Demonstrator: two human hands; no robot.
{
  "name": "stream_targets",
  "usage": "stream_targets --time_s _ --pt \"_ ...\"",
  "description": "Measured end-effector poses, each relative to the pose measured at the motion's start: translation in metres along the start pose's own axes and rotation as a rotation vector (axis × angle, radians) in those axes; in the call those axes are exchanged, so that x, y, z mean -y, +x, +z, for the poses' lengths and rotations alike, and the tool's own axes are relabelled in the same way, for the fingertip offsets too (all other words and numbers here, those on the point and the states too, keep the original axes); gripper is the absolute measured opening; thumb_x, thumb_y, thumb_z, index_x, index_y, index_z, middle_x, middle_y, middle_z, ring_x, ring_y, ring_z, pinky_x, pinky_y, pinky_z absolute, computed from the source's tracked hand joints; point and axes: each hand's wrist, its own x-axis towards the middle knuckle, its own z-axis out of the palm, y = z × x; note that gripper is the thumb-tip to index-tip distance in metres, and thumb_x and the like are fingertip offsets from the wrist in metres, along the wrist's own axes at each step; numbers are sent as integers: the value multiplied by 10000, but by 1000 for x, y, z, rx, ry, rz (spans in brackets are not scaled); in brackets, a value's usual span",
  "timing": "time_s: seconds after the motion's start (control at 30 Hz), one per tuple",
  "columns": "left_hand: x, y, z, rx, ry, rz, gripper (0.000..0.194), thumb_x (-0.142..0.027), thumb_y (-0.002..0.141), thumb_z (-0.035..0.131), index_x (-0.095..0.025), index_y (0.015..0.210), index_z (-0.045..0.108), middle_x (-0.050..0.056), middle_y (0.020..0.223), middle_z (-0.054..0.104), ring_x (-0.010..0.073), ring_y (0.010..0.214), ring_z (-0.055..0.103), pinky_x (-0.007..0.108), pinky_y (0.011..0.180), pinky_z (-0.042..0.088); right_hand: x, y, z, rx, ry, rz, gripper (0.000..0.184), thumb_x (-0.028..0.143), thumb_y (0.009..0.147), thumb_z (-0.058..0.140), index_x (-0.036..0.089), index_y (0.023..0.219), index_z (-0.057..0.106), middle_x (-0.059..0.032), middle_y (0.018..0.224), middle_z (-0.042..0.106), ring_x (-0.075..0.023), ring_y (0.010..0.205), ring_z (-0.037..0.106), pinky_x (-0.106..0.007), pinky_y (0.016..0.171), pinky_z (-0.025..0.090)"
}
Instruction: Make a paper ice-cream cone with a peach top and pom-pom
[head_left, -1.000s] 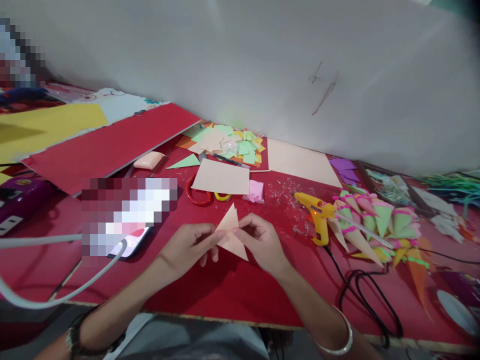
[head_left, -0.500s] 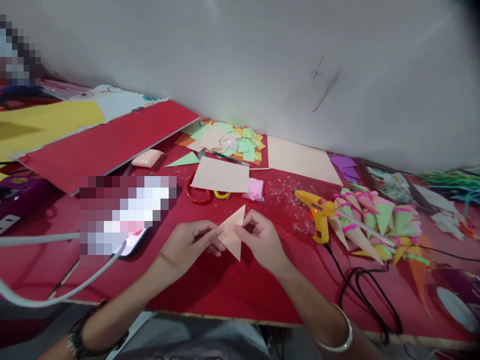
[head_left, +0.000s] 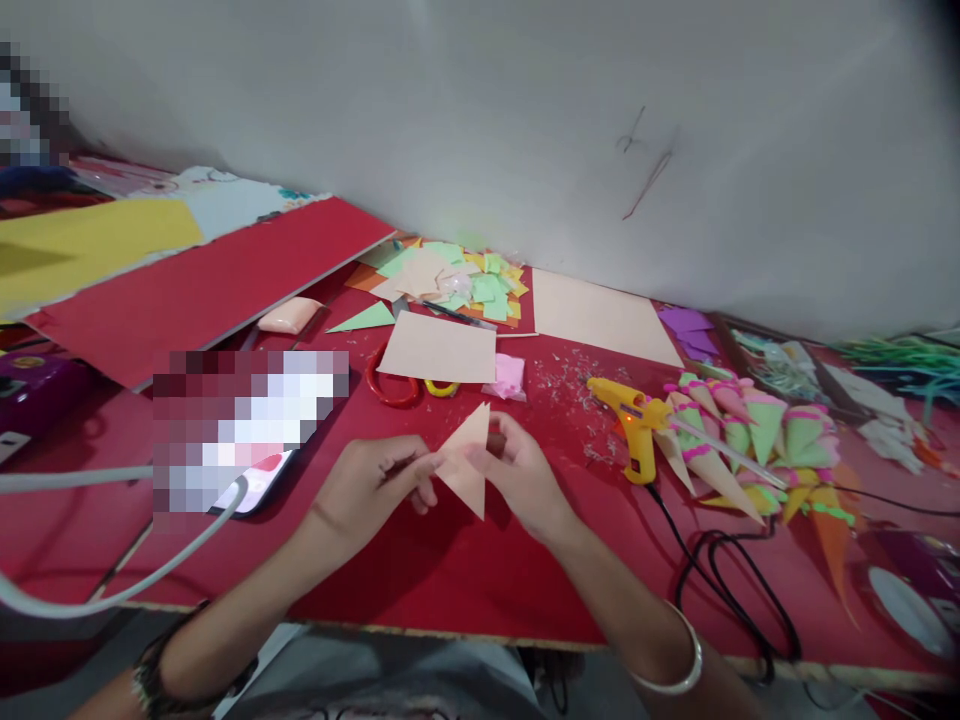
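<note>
Between my hands, above the red table, is a peach paper triangle (head_left: 465, 460). My left hand (head_left: 382, 485) pinches its left corner between thumb and fingers. On the right side my right hand (head_left: 517, 475) grips the paper, with the thumb on its front face and the fingers behind, partly hidden. The paper looks bent over at its top, where a second layer edge shows. Just beyond lie a peach paper rectangle (head_left: 439, 347), a pair of scissors with a red handle (head_left: 394, 388) partly under it, and a small pink packet (head_left: 509, 376).
A yellow glue gun (head_left: 634, 425) with a black cord lies right, beside several decorated paper cones (head_left: 761, 430). A phone (head_left: 259, 480) and white cable (head_left: 187, 555) are at left. Paper scraps (head_left: 450, 280) and a peach sheet (head_left: 600, 315) lie by the wall; a red board (head_left: 225, 290) is back left.
The right thumb has shifted slightly on the paper, and the triangle's top edge now shows two layers. Both hands stay in nearly the same place; the view has shifted slightly.
</note>
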Motion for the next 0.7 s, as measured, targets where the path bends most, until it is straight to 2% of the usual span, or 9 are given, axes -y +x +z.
stream_targets --time_s 0.1,0.2,0.27,0.33,0.47,0.53,0.7 --pt "0 -1 1 11 -61 -2 309 -336 812 446 -158 579 544 -21 526 618 89 497 577 170 522 426 0 0 -1 87 -63 52 237 381 722 572 152 781 581 -1 677 596 -105 578 534 -234 569 419" --pt "3 -1 0 -18 -225 -50 316 -360 838 374 -158 655 534 -18 521 604 103 477 569 194 504 445 -2 0 -3 13 -118 -11 241 381 726 572 141 739 594 12 620 573 -94 534 501 -214 514 392" --pt "5 -1 -1 -60 -251 -63 326 -373 846 343 -154 699 535 -18 527 588 104 479 557 201 501 444 -3 -1 -3 -32 -152 -46 233 373 729 573 142 748 597 11 621 573 -93 536 496 -204 496 379" --pt "5 -1 -1 -58 -192 -27 347 -373 851 327 -151 686 536 -11 554 578 102 514 553 200 530 437 -3 -2 -2 -12 -183 -54 228 367 737 565 143 762 605 2 642 587 -99 556 508 -203 504 382" --pt "2 0 2 57 -6 32 338 -372 828 398 -158 587 501 -23 540 545 92 525 533 183 521 392 -1 -5 1 61 -207 -62 231 361 754 543 148 803 617 -18 701 612 -120 615 542 -213 537 408" --pt "-1 0 5 65 45 35 333 -368 822 416 -161 573 494 -35 515 528 84 507 522 174 501 371 0 -6 2 96 -204 -73 244 367 767 522 146 810 615 -25 721 613 -124 634 548 -221 564 418" --pt "-4 0 4 49 90 73 321 -345 818 422 -166 560 488 -46 496 522 74 495 512 165 501 357 -1 -6 2 181 -304 -38 399 445 813 407 125 677 603 -8 590 542 -99 544 485 -207 507 371"
